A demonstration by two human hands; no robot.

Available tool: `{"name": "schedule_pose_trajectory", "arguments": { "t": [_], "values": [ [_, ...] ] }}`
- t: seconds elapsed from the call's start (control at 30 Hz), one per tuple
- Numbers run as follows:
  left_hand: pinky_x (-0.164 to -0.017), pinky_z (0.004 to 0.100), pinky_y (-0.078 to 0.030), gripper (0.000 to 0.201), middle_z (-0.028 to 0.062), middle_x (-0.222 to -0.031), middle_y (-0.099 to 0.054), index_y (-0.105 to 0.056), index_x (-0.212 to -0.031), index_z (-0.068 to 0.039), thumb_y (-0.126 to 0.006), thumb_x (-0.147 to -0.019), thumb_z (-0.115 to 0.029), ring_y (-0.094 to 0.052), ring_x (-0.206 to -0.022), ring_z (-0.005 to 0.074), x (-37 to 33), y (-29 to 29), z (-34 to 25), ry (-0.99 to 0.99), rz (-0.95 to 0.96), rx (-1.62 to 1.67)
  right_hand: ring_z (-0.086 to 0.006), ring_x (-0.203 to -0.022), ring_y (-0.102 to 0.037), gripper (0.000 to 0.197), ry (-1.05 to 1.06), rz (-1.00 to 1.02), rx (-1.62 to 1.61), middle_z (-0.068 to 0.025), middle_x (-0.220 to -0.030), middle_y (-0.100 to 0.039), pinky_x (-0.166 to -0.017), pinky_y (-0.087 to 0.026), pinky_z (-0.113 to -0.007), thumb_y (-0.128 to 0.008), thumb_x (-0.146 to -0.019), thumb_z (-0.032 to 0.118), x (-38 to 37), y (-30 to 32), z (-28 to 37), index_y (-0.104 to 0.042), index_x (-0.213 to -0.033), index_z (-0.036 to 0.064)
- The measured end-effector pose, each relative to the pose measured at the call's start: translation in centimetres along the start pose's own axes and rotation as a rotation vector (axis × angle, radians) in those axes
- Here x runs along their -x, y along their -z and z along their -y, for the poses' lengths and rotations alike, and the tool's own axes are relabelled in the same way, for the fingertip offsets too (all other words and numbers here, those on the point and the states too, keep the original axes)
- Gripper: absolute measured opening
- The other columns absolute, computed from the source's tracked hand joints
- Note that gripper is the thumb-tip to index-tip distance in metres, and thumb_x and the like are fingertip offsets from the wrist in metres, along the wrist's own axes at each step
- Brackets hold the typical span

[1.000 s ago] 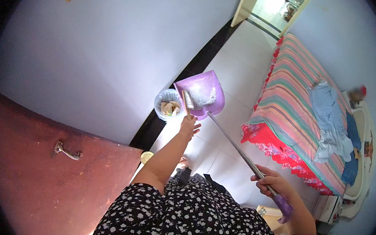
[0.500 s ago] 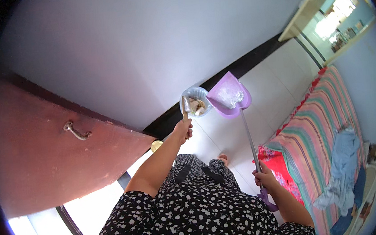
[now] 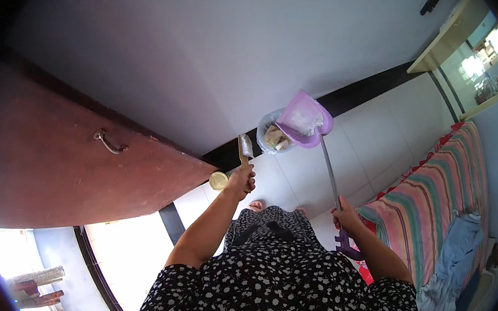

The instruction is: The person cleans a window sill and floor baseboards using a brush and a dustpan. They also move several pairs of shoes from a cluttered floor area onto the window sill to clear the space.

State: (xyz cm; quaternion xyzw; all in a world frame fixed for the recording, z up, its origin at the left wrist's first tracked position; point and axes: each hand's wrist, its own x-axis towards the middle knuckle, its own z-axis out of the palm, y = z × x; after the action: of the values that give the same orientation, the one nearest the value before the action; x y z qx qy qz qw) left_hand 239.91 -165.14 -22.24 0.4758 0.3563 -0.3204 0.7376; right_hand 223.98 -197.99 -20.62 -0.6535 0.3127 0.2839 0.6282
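Note:
My left hand (image 3: 243, 181) grips the wooden handle of a brush (image 3: 245, 148) with pale bristles, held up just left of the bin. In my right hand (image 3: 346, 214) is the long grey handle of a purple dustpan (image 3: 303, 122), its purple grip end hanging below my fist. Whitish, shiny debris (image 3: 308, 123) lies in the pan. The pan's left edge overlaps the rim of a waste bin (image 3: 267, 147) lined with a clear bag; whether they touch I cannot tell. Crumpled, pale rubbish (image 3: 278, 138) shows inside the bin.
On the left is a reddish-brown door (image 3: 66, 165) with a metal handle. A round yellowish object (image 3: 218, 180) sits by its lower corner. A wall with a black skirting (image 3: 368, 90) runs behind the bin. To the right stands a bed or couch under a striped cover (image 3: 436, 192), with blue cloth (image 3: 458, 249) on it.
The brush has gone from overlapping the bin's left side to standing apart from it. The dustpan has shifted left over the bin, covering more of its opening. My view has turned slightly.

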Motion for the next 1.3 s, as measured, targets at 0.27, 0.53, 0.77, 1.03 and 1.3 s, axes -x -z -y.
{"name": "schedule_pose_trajectory", "arguments": {
  "t": [0.27,0.53,0.77,1.03,1.3],
  "values": [
    [-0.045,0.0226,-0.038,0.017,-0.0002,-0.071,-0.048,-0.05,-0.102,-0.011,-0.054,-0.092,-0.024,-0.043,-0.053,0.0102,0.2,-2.6,1.4,-0.111,0.016,0.106,-0.0125,-0.05,-0.048,0.028,0.077,0.093,-0.112,-0.006,-0.077,-0.05,-0.04,-0.04,-0.026,-0.047,-0.078,-0.003,-1.2,5.9,-0.9,-0.042,-0.103,0.0086],
    [-0.047,0.0227,-0.037,0.022,-0.0002,-0.072,-0.048,-0.047,-0.109,-0.01,-0.052,-0.093,-0.024,-0.043,-0.056,0.0097,1.4,-5.6,2.8,-0.166,0.209,0.119,-0.0122,-0.05,-0.048,0.031,0.115,0.082,-0.058,-0.0052,-0.072,-0.049,-0.04,-0.04,-0.027,-0.049,-0.08,-0.001,-0.4,9.8,-0.8,-0.041,-0.109,0.0074],
    [-0.045,0.0212,-0.035,0.02,0.0003,-0.072,-0.048,-0.048,-0.109,-0.011,-0.05,-0.093,-0.024,-0.041,-0.054,0.0092,-0.5,-7.6,2.3,-0.133,0.062,0.058,-0.0128,-0.047,-0.048,0.044,0.167,0.051,-0.011,-0.0039,-0.064,-0.047,-0.039,-0.039,-0.027,-0.051,-0.08,0.0,-1.2,10.8,-2.7,-0.036,-0.121,0.0049],
    [-0.047,0.0231,-0.036,0.016,-0.0003,-0.071,-0.046,-0.047,-0.106,-0.012,-0.048,-0.094,-0.022,-0.042,-0.054,0.0099,-0.8,-9.0,1.7,-0.106,0.129,-0.06,-0.0137,-0.044,-0.048,0.065,0.132,-0.079,-0.097,-0.0037,-0.061,-0.047,-0.037,-0.039,-0.028,-0.049,-0.078,-0.001,-1.7,10.5,-3.4,-0.024,-0.138,0.0074],
    [-0.046,0.0227,-0.038,0.016,-0.0011,-0.071,-0.046,-0.046,-0.107,-0.012,-0.048,-0.094,-0.021,-0.042,-0.053,0.0088,-4.8,-8.5,-2.2,-0.011,0.173,-0.167,-0.0146,-0.045,-0.049,0.069,0.135,-0.256,0.045,-0.0049,-0.061,-0.047,-0.039,-0.042,-0.03,-0.049,-0.079,0.002,-2.4,6.4,-3.4,-0.019,-0.14,0.0086]
  ]
}}
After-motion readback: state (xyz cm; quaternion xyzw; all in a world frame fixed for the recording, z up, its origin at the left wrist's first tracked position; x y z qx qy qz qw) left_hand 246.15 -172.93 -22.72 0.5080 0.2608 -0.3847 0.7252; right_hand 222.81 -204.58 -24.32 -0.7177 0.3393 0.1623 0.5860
